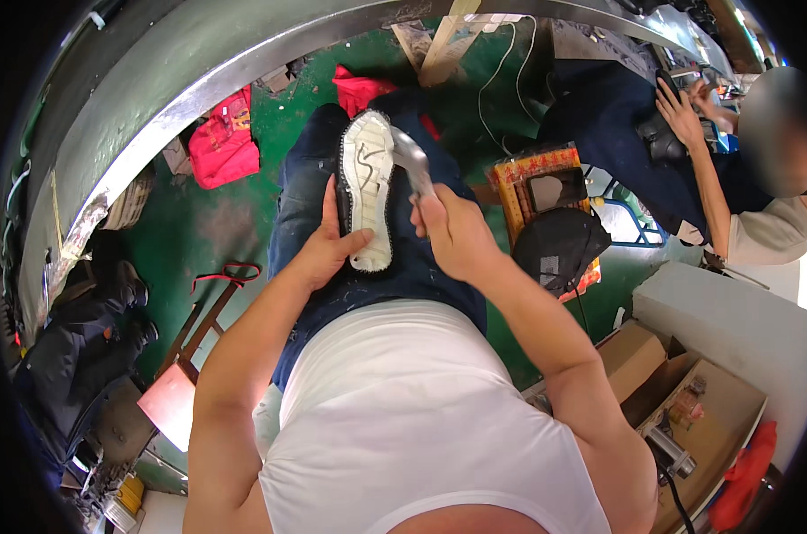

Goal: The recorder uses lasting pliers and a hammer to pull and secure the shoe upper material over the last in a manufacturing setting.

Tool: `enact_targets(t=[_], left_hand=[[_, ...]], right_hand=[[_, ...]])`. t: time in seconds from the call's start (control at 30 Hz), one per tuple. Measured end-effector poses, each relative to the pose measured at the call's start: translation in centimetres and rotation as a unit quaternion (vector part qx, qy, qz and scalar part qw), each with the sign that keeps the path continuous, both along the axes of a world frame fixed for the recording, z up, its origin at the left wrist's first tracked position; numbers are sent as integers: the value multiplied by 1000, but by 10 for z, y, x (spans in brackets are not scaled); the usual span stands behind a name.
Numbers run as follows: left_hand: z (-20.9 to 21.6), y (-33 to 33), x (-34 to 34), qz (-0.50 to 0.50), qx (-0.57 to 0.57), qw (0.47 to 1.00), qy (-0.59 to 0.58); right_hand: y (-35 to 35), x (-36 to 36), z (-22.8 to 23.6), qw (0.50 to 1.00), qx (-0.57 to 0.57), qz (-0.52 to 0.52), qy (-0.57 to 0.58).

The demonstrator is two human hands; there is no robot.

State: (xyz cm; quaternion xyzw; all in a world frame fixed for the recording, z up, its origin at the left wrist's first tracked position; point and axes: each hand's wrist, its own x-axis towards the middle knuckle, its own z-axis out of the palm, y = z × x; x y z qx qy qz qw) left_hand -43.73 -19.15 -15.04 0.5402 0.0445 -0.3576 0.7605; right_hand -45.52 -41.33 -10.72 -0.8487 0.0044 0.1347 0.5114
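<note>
White-bottomed, the upturned shoe (366,182) lies upper middle of the frame, above our dark-blue trousers (301,191). Our left hand (325,251) grips its lower end, thumb on the bottom; our right hand (457,233) closes around a metal hand tool (409,157) beside its upper right edge. Upper left, we see red cloth (225,147).

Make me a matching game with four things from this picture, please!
Things:
1. Left hand
2. Right hand
3. Floor
4. The person's trousers

Matches:
A. Dark blue
B. Gripping a silvery metal tool
C. Green
D. Holding an upturned shoe with a whitish underside

Right pairs: 1-D, 2-B, 3-C, 4-A
</note>
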Motion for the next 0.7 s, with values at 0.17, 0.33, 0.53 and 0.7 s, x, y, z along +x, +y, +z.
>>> enact_targets(t=[0.17, 0.33, 0.53, 0.7], left_hand=[[-5, -9, 9, -37, 131, 986, -99], [-10, -20, 50, 97, 220, 967, -87], [35, -9, 60, 155, -15, 988, 7], [108, 8, 72, 216, -290, 932, -14]], right_hand=[[3, 12, -1, 992, -37, 11, 120], [-16, 7, -31, 946, 195, -113, 234], [-32, -5, -42, 912, 259, -163, 274], [-37, -1, -40, 910, 264, -153, 281]])
